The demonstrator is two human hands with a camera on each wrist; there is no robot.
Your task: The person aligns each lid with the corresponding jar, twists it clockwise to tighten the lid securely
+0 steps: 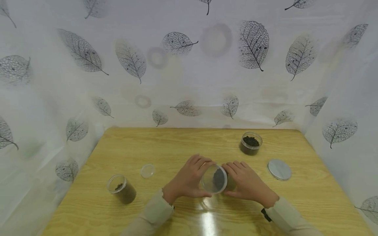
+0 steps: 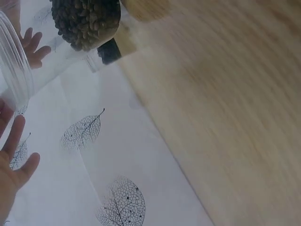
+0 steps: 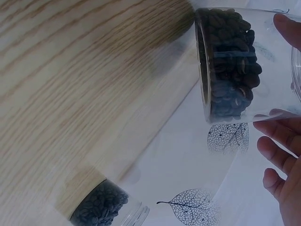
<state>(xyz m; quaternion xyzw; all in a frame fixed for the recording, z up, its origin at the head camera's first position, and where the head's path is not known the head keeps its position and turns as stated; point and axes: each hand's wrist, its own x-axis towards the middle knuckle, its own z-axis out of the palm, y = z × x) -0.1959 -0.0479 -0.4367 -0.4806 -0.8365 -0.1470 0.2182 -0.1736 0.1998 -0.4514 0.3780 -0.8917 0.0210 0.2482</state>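
A clear jar point(image 3: 230, 66), partly filled with dark beans that look like coffee beans, is held between both hands above the table, its round rim point(image 1: 203, 179) tipped toward the left. The left hand point(image 1: 190, 178) has its thumb and fingers around the rim end. On the jar's body, the right hand point(image 1: 246, 182) grips with thumb on one side and fingers on the other. The left wrist view shows the beans point(image 2: 87, 21) in the jar and part of its clear rim point(image 2: 19, 61), close to the left fingers point(image 2: 16, 136).
An uncapped jar point(image 1: 125, 193) of dark contents stands on the left of the wooden table point(image 1: 177, 141). Near it lies a small clear disc point(image 1: 147, 170). At the back right is a shorter open jar point(image 1: 250, 144) of dark pieces, with a silver lid point(image 1: 279, 169) in front.
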